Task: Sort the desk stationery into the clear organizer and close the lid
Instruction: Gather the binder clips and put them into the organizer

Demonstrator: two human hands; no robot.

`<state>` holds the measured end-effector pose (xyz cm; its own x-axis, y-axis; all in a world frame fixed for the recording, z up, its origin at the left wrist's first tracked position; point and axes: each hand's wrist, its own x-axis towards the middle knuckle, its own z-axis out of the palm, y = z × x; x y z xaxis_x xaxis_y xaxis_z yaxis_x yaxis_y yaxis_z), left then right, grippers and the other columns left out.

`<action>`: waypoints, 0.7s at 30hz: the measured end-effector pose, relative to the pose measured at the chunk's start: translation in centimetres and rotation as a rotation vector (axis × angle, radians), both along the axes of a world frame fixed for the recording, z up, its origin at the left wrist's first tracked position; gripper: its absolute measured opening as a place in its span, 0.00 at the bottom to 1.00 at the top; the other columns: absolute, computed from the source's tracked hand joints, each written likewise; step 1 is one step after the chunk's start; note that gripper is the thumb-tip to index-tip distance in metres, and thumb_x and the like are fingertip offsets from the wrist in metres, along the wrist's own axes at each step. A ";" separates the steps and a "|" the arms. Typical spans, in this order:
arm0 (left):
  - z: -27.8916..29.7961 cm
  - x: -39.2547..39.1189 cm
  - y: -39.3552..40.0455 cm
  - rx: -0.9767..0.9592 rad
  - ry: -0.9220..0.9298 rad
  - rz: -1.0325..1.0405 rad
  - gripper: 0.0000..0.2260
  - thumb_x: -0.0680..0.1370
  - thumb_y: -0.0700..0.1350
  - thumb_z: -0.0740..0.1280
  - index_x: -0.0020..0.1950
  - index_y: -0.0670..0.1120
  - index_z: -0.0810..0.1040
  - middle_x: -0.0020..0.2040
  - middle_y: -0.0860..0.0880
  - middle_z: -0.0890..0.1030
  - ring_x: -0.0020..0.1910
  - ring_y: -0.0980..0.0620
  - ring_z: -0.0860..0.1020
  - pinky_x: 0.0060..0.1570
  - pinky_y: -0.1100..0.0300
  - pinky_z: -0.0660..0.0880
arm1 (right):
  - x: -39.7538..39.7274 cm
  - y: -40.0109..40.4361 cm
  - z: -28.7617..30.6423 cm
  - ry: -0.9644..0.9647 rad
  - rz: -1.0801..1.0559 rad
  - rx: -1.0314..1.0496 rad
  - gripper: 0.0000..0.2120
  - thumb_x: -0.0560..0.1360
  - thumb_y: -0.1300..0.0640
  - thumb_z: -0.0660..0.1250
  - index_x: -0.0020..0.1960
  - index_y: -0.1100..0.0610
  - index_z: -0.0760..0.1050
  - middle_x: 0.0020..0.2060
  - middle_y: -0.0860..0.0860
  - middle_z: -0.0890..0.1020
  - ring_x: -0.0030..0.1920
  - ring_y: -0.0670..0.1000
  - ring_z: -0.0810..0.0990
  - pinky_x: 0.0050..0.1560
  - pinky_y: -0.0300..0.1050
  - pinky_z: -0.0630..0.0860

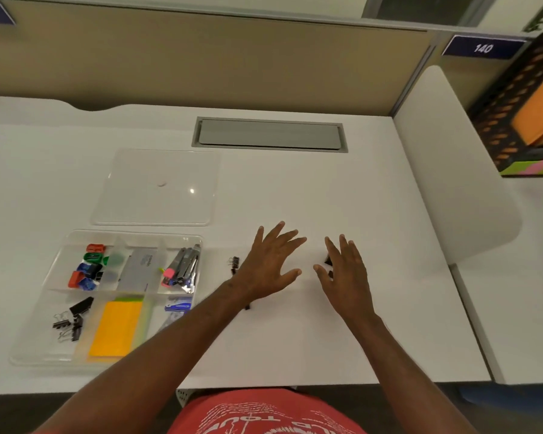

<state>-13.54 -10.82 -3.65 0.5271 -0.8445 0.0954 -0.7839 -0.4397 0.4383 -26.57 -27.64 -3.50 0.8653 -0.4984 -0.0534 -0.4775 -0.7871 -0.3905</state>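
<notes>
The clear organizer (60,245) lies open on the left of the white desk, holding coloured sharpeners (87,270), black binder clips (72,321), yellow sticky notes (116,330), staple boxes and a highlighter. Its clear lid (157,189) lies flat behind it. My left hand (270,264) hovers over the desk with fingers spread, holding nothing. A loose binder clip (234,264) lies just left of it, and another small black piece (247,306) peeks out under my left wrist. My right hand (345,270) is spread too, partly covering a black binder clip (328,260).
A grey cable hatch (270,134) is set into the desk at the back. A white side panel (452,170) stands on the right, with a black mesh file holder (527,114) of orange folders beyond it. A beige partition runs along the back.
</notes>
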 end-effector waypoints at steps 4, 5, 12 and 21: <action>-1.3 -0.8 -4.5 0.078 -0.017 -0.046 0.30 0.79 0.57 0.65 0.79 0.52 0.61 0.79 0.49 0.62 0.81 0.46 0.50 0.77 0.38 0.47 | -1.7 -2.6 -0.5 0.009 -0.021 0.038 0.31 0.80 0.44 0.62 0.80 0.48 0.56 0.81 0.52 0.53 0.81 0.53 0.48 0.77 0.52 0.53; -1.7 -1.0 -5.6 0.116 -0.027 -0.052 0.30 0.79 0.57 0.64 0.79 0.52 0.60 0.79 0.49 0.62 0.81 0.46 0.50 0.77 0.38 0.47 | -2.1 -3.2 -0.6 0.011 -0.022 0.043 0.31 0.80 0.44 0.62 0.80 0.48 0.55 0.81 0.51 0.53 0.81 0.53 0.47 0.77 0.51 0.53; -3.7 -1.9 -10.6 0.285 -0.043 -0.027 0.28 0.80 0.53 0.64 0.78 0.50 0.61 0.80 0.47 0.60 0.80 0.43 0.49 0.76 0.36 0.46 | -4.3 -7.3 -0.9 -0.028 -0.049 0.045 0.29 0.81 0.46 0.63 0.79 0.50 0.60 0.79 0.53 0.58 0.80 0.53 0.51 0.77 0.50 0.54; -4.6 -2.0 -11.1 0.150 -0.027 0.126 0.23 0.76 0.58 0.69 0.67 0.50 0.73 0.76 0.49 0.67 0.80 0.45 0.55 0.76 0.38 0.48 | -2.2 -10.1 -1.2 -0.094 -0.021 0.083 0.24 0.80 0.52 0.64 0.75 0.52 0.67 0.72 0.52 0.71 0.75 0.54 0.64 0.74 0.50 0.62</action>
<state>-15.55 -21.95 -8.27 0.6288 -0.7775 -0.0116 -0.7287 -0.5944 0.3401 -28.82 -37.76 -4.68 0.8581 -0.5133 -0.0143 -0.4513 -0.7405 -0.4981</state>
